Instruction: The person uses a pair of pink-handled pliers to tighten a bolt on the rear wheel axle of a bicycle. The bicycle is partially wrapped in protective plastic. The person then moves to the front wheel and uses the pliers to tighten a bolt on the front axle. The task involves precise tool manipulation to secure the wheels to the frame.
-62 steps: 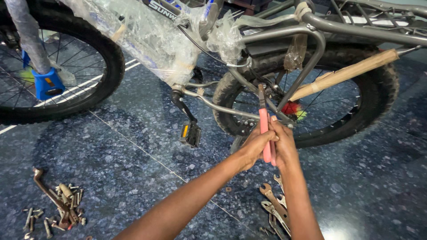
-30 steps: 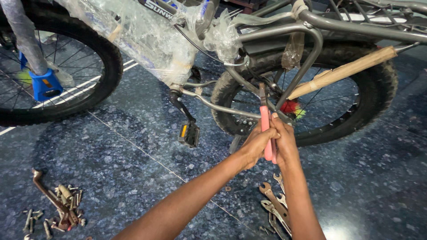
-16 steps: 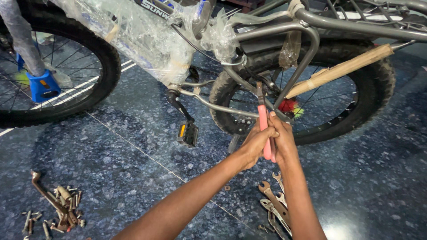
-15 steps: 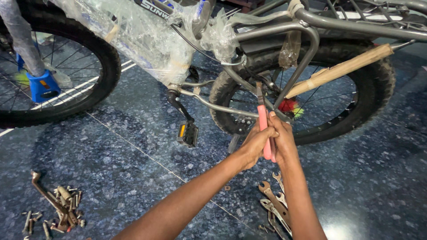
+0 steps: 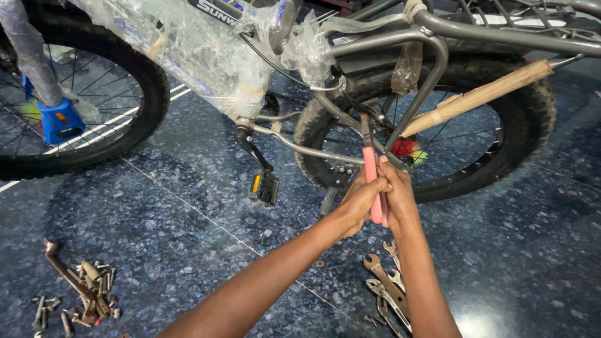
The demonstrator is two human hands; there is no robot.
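Both hands are gripping one tool. The left hand (image 5: 358,201) and right hand (image 5: 397,199) are pressing together, fingers clamped round the pink-handled pliers (image 5: 372,181), which are standing nearly upright. The pliers' dark head is reaching up to the grey frame tube (image 5: 313,150) beside the rear wheel (image 5: 501,169), at twelve o'clock from the hands. A pedal (image 5: 265,186) is hanging at nine o'clock. Spanners (image 5: 388,288) are lying on the blue stone floor (image 5: 175,238) at six o'clock. Rusty bolts and a crank (image 5: 78,291) are lying far off at eight o'clock.
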